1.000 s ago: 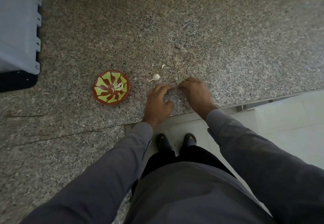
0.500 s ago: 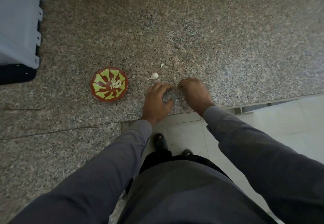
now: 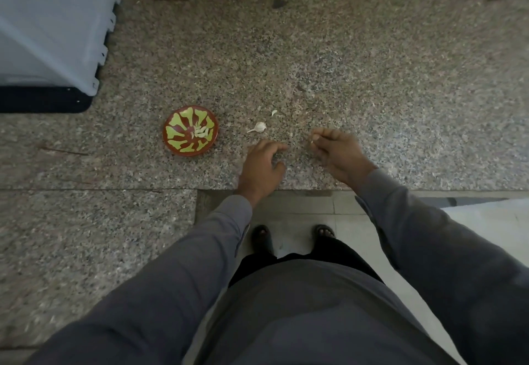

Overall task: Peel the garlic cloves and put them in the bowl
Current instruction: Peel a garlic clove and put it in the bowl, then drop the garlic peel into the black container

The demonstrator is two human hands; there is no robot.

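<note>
Centre of frame, on the counter: your two hands work just apart from each other near the front edge.
Right hand: fingers curled, tips pinching a small pale bit at centre frame; too small to say clove or skin.
Left hand: fingers loosely bent, resting on the stone, holding nothing you can see.
Bowl: red with green pattern, left of centre, well apart from the right hand, nearer the left hand. Peeled cloves already lie in it.
Unpeeled clove: on the counter between bowl and hands, just above the left hand; long axis runs left-right, tail pointing left toward the bowl.
Scrap: small white piece just above and right of that clove, looks like skin, not sure.
Key relation: bowl lies left of both hands, so anything in the right hand must cross over the left hand and the loose clove. Your left hand is the nearer one to both clove and bowl.
Step, judged: finishing a peel; at least one clove left.
Risk: a small clove may slip on the way across.
Upper left: grey bin, not involved.
</note>
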